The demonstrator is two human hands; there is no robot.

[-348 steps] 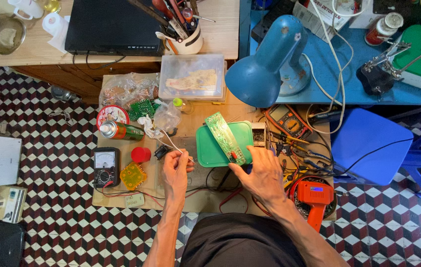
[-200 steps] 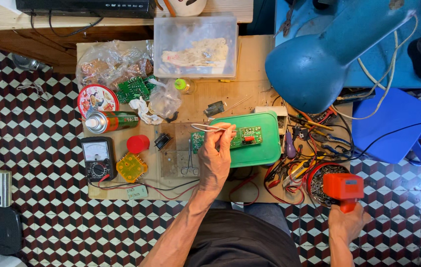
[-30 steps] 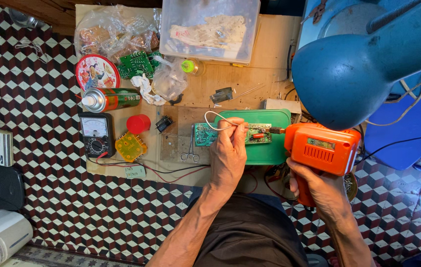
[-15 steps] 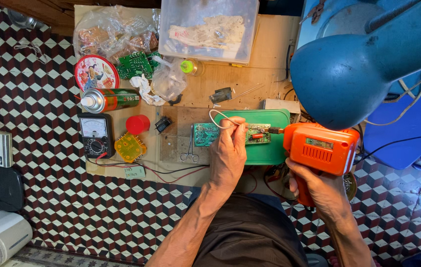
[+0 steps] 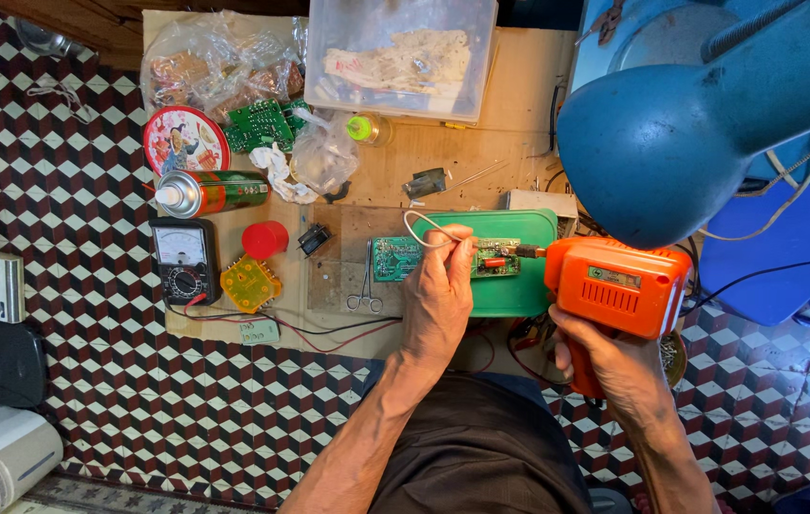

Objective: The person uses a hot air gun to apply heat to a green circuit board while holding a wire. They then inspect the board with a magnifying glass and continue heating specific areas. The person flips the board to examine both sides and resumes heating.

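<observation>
His left hand [image 5: 438, 295] pinches a solder wire [image 5: 421, 228] over the circuit board [image 5: 448, 258], whose long axis runs sideways toward the orange soldering gun [image 5: 616, 287] clenched in his right hand [image 5: 614, 366].

Single head-worn view — looks straight down from above onto a low wooden board [image 5: 519, 162] on checkered floor [image 5: 91, 381], both forearms entering from bottom edge — moderately close, lamp shade [image 5: 691, 133] nearest lens.

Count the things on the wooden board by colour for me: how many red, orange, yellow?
Red: 2, round red tin lid, small red plastic cap
Orange: 1, orange pistol-shaped soldering gun
Yellow: 1, flat yellow plastic part
Total: 4
</observation>
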